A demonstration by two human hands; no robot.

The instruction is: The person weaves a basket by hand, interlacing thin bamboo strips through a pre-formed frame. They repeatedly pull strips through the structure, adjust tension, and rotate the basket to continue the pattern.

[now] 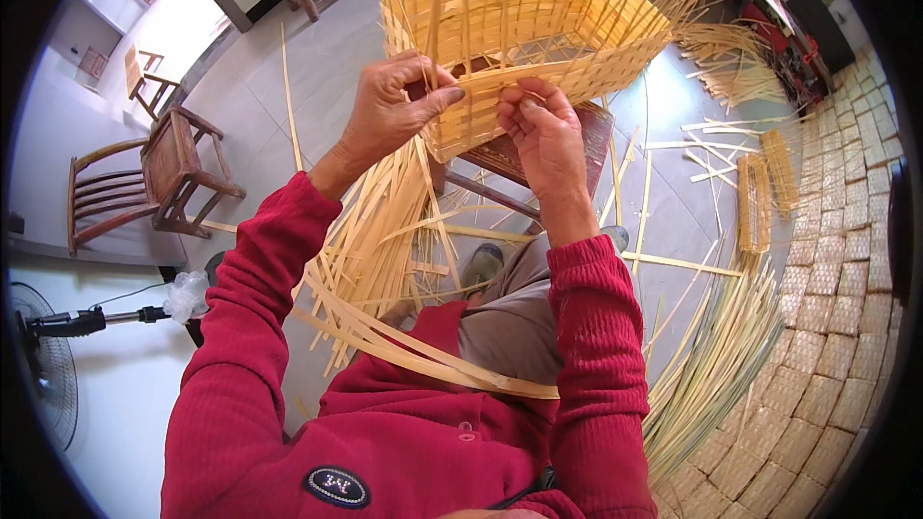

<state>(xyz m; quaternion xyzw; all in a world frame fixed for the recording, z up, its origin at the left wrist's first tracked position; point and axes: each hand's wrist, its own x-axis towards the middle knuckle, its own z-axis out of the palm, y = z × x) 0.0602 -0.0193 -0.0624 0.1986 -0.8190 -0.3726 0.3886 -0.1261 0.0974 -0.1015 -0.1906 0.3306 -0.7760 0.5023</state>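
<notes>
A half-woven, box-shaped bamboo basket (615, 10) rests tilted on a brown wooden stool (500, 159) in front of me. Tall loose upright strips stand up from its walls. At the near left corner, my left hand (399, 101) is closed, thumb against fingers, on a bamboo strip at the basket's top edge. My right hand (546, 130) pinches at the same near wall, a little to the right, with thumb and fingertips on a thin strip along the edge. The fingertips hide part of the weave. A few bent bamboo strips (413, 351) lie across my lap.
Bamboo strips (375, 240) lie heaped left of the stool, with a greener bundle (716, 365) at right. Small woven panels (755, 202) lie near stacked woven pieces (827, 308) along the right side. A wooden chair (168, 173) and a fan (48, 356) stand left.
</notes>
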